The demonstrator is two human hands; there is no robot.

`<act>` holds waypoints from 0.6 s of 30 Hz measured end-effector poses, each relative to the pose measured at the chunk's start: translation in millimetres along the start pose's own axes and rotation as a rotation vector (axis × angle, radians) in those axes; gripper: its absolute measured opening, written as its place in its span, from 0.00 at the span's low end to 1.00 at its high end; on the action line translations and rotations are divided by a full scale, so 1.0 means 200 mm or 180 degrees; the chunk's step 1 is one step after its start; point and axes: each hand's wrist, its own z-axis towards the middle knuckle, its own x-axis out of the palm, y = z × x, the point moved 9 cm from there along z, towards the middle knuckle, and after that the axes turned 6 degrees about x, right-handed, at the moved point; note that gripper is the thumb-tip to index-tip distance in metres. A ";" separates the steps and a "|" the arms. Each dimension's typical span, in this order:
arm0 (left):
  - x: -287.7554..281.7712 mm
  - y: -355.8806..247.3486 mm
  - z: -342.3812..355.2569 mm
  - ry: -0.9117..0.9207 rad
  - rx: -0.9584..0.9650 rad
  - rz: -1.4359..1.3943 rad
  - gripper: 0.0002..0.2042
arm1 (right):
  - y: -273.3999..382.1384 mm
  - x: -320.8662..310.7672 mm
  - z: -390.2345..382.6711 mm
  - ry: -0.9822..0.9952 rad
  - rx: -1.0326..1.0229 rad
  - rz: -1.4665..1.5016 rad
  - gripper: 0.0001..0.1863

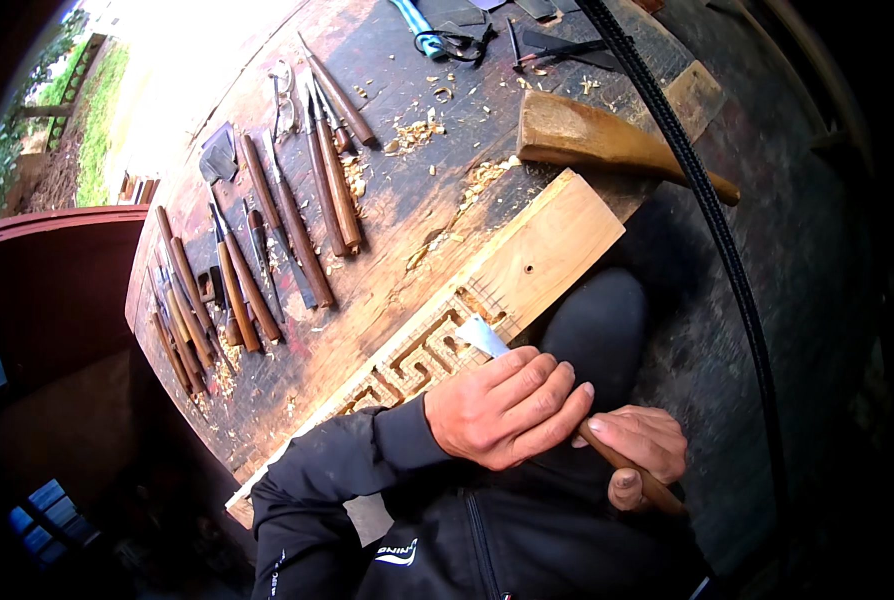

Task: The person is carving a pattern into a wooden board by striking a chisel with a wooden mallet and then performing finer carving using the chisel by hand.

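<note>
A wood chisel (483, 337) with a pale metal blade and a brown wooden handle lies slantwise across a long light wooden board (567, 235). Its blade tip meets the carved angular pattern (417, 365) of grooves and pencilled grid lines. My left hand (507, 408) is wrapped round the chisel's shank, close to the blade and over the board's near edge. My right hand (639, 445) grips the wooden handle farther back, near my body. The left forearm covers part of the board's lower left portion.
A wooden mallet (587, 135) lies beyond the board. Several carving tools with brown handles (292, 220) lie in rows at the left of the dark worktable (397, 215). Wood shavings (415, 135) are scattered about. A black braided cable (702, 185) hangs across the right side.
</note>
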 end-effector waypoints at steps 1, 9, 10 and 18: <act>0.00 0.00 0.00 -0.0039 -0.0011 -0.0012 0.17 | 0.00 0.01 -0.01 -0.0019 0.0029 0.0027 0.30; 0.03 0.06 -0.03 -0.0099 -0.0270 -0.0172 0.19 | -0.05 0.07 -0.04 -0.0887 0.0972 -0.0255 0.39; 0.03 0.06 -0.03 -0.0077 -0.0254 -0.0160 0.19 | -0.04 0.07 -0.03 -0.0841 0.0920 -0.0307 0.38; 0.06 0.09 -0.04 0.0231 -0.0314 -0.0195 0.17 | -0.12 0.09 -0.09 -0.0757 0.1351 -0.0280 0.33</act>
